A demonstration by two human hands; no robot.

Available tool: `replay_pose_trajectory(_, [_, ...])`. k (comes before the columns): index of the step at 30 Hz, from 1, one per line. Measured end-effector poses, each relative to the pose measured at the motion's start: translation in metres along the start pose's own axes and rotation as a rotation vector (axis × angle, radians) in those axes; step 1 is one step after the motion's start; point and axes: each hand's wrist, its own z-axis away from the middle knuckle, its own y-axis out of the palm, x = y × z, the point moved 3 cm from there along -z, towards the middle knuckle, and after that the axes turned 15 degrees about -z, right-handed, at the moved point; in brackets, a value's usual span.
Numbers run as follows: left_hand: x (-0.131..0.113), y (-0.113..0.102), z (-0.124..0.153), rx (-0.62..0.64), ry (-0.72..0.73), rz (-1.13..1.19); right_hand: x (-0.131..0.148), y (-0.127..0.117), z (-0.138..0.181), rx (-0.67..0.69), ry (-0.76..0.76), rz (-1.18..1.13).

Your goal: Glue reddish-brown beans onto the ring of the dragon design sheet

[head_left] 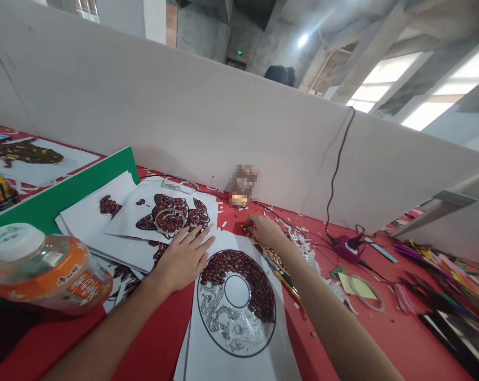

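My left hand [182,259] lies flat with its fingers spread, at the edge of a paper sheet bearing a dark red bean picture [170,209] and a clear tape roll. Between my arms is a white sheet [239,368] printed with a ring and dragon drawing [213,309]. Dark red beans [265,296] cover the ring's top and right side; the lower left shows bare print. Beyond this sheet, my right hand [261,230] reaches down with curled fingers at a heap of yellowish kernels [277,257]. Whatever its fingertips hold is hidden. A yellow-and-black tool [287,283] lies beneath my right forearm.
A jar [75,283] with a white lid stands left, before a green board [65,198]. A pale partition [223,106] rises behind the red table. Rightward are paper scraps [309,254], a purple socket block [347,248] with cables, a tape roll [352,286] and colourful strips [457,280].
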Motion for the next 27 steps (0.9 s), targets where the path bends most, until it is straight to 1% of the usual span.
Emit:
replay_pose_trajectory(3, [0.000,0.000,0.000,-0.005,0.003,-0.001,-0.001,0.004,-0.002,0.002,-0.023,-0.033])
replay_pose_trajectory(6, [0.000,0.000,0.000,-0.007,-0.001,-0.006,0.000,0.007,0.000,-0.050,-0.040,-0.084])
replay_pose_trajectory(9, [0.000,-0.001,0.000,0.004,-0.005,-0.004,0.004,0.002,0.008,-0.193,-0.038,-0.151])
replay_pose_trajectory(11, [0.000,-0.002,0.000,0.015,-0.004,-0.002,0.006,-0.002,0.020,-0.312,-0.028,-0.200])
replay_pose_trajectory(13, [0.000,-0.003,0.000,0.022,0.001,-0.002,0.008,-0.005,0.036,-0.403,-0.018,-0.238])
replay_pose_trajectory(15, [0.000,-0.003,0.000,0.022,0.005,-0.005,0.010,-0.003,0.054,-0.463,-0.009,-0.368])
replay_pose_trajectory(17, [0.000,-0.003,0.000,0.019,0.005,-0.008,0.015,0.005,0.074,-0.489,0.003,-0.613])
replay_pose_trajectory(19, [0.000,-0.003,0.000,0.018,0.006,-0.007,0.026,0.016,0.094,-0.469,0.014,-0.872])
replay_pose_trajectory(22, [0.000,-0.003,0.000,0.012,0.009,-0.005,0.056,0.035,0.117,-0.357,0.003,-1.069])
replay_pose_trajectory(24, [0.000,-0.003,0.000,0.009,0.006,-0.006,0.079,0.044,0.128,-0.268,-0.026,-1.059])
replay_pose_trajectory(27, [0.000,-0.004,0.000,0.005,0.005,-0.014,0.105,0.052,0.136,-0.197,-0.109,-0.899])
